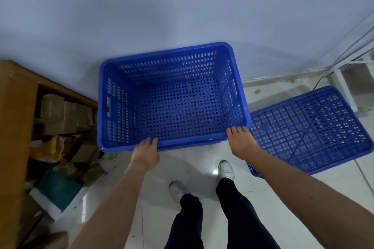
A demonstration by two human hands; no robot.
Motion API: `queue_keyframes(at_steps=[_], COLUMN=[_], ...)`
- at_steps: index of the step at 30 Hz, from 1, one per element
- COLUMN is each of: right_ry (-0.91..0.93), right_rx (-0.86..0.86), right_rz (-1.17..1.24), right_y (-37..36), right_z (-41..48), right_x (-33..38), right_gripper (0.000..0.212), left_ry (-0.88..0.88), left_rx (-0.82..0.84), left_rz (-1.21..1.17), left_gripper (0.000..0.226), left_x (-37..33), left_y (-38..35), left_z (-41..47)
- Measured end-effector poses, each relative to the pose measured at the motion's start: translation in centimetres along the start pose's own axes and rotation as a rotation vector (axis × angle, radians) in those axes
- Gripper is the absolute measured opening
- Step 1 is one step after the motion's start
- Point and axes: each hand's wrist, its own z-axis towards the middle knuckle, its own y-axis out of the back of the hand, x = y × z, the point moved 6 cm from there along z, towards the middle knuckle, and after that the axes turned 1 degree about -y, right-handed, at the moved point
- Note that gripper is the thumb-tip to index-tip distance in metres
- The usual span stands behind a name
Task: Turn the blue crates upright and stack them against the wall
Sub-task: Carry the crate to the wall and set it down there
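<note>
Upright crate [172, 97] against far wall; left hand [146, 152] and right hand [241, 140] both grip its near rim.

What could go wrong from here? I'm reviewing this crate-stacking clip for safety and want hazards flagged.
1. The left hand and right hand grip only the near rim of the upright blue crate, so it may tip or slip if lifted that way.
2. The upside-down blue crate lies close beside the right white shoe, a likely trip point.
3. The tile floor looks glossy, so footing may be slippery.
</note>
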Motion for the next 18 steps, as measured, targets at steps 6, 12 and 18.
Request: queue_keyframes(at_steps=[6,12,18], right_ry=[-0.063,-0.152,-0.285], right_rx=[0.142,0.216,0.225], right_rz=[0.235,0.462,0.585], right_y=[2.5,4.6,3.3], right_z=[-4.5,-8.2,-13.0], right_x=[0.4,1.6,3.2], right_gripper=[0.066,0.06,0.05], left_ry=[-0.024,-0.092,-0.18], left_rx=[0.068,-0.054,-0.106], left_rz=[-0.238,-0.222,-0.193], left_gripper=[0.071,0.064,0.056], left_x=[-1.8,-3.1,-4.7], left_y=[1.5,5.0,7.2], left_z=[-5.9,-9.5,-10.1])
